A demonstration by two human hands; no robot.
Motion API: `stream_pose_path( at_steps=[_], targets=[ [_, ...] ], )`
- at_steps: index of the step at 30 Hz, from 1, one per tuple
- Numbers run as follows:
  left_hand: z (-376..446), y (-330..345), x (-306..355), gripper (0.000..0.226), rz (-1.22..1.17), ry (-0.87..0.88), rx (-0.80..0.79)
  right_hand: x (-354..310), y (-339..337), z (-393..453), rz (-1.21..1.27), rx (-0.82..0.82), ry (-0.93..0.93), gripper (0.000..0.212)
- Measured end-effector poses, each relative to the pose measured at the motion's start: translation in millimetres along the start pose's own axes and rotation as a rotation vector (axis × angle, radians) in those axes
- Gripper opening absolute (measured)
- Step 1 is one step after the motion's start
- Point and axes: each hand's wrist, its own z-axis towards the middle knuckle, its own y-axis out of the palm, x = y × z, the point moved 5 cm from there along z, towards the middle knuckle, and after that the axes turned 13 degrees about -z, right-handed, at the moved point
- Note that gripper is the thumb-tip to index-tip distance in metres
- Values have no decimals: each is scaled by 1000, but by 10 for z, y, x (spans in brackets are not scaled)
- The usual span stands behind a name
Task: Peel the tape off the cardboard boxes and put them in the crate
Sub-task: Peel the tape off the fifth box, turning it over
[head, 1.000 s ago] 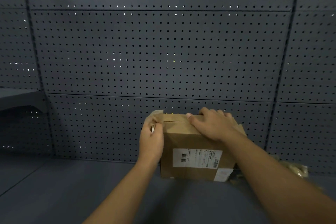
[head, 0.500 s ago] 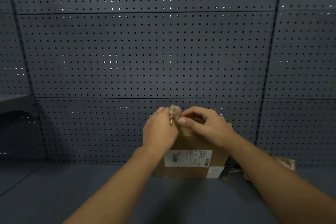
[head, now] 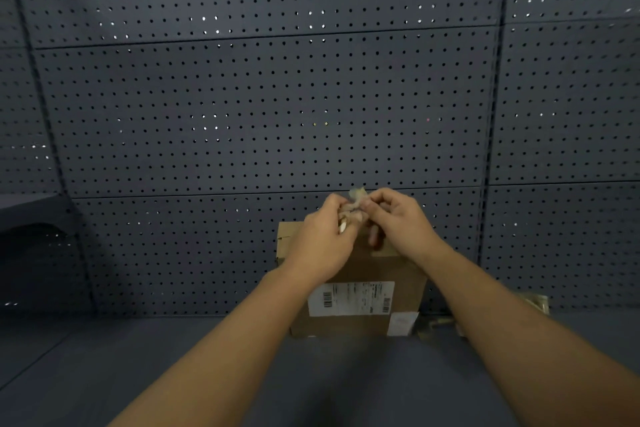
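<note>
Hands are meeting above a cardboard box (head: 363, 267) that is standing on the dark grey desk (head: 145, 371), pushed up close to the perforated back panel (head: 263, 107). We are seeing the left hand (head: 322, 246) and the right hand (head: 401, 222) raised just over the box's top edge, fingertips nearly touching one another. Between them they are pinching a crumpled wad of brownish tape (head: 355, 206); both grips are clamped on it, the left from below and the side, the right from above with thumb and forefinger curled in. The wad is sticking up slightly past the knuckles. We cannot tell whether any strand of it is running down to the box, since the hands are covering that part.

The box is sitting upright, its front face turned toward us. A white shipping label (head: 349, 298) with barcodes is showing on that face, and a smaller white sticker (head: 401, 322) is lying at the lower right corner. The printing is too blurred for us to read. The left top corner of the box is showing a flap edge.

To the right of the box, partly behind the right forearm, scraps of brownish crumpled material (head: 536, 302) are lying on the desk against the panel. At far left a dark shelf (head: 31, 208) is jutting out from the wall.
</note>
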Motion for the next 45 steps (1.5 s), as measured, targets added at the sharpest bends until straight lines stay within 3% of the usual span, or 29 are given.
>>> stream_pose_path(
  at_steps=[3, 6, 9, 13, 17, 19, 21, 22, 27, 30, 33, 36, 39, 45],
  targets=[
    [19, -16, -79, 27, -212, -63, -74, 11, -61, -10, 58, 59, 48, 8],
    [22, -19, -85, 33, -361, -59, -138, -26, -30, -11, 109, 85, 58, 15],
    [78, -78, -76, 31, -552, -73, -28, -72, 41, -39, 75, 42, 30, 20],
    [197, -59, -24, 39, -447, -131, 160, -93, 57, -83, 129, -88, -13, 25],
    [279, 211, 19, 40, -498, -323, 103, -103, 14, -131, 77, -146, -40, 36],
    [293, 310, 28, 71, -596, -423, 34, -102, 27, -147, 85, -157, -67, 25],
    [310, 363, 33, 110, -618, -430, -33, -85, 26, -149, 158, -158, -59, 27],
    [304, 380, 51, 119, -611, -414, -78, -68, 16, -142, 163, -135, -60, 28],
    [278, 339, -98, 140, -367, -309, -366, 39, -75, -105, 238, 18, 3, 23],
    [272, 293, -221, 143, 28, -247, -556, 95, -176, -95, 505, 179, 97, 26],
    [217, 398, -229, 123, 474, -88, -644, 76, -332, -148, 572, 308, 93, 16],
    [202, 494, -187, 115, 664, -12, -557, 100, -552, -298, 401, 403, 53, 7],
    [270, 615, -85, 101, 741, -44, -493, 274, -834, -509, 126, 514, 46, 8],
    [259, 833, 74, 126, 868, -160, -468, 987, -1296, -1030, -400, 636, 256, 10]
  ],
)
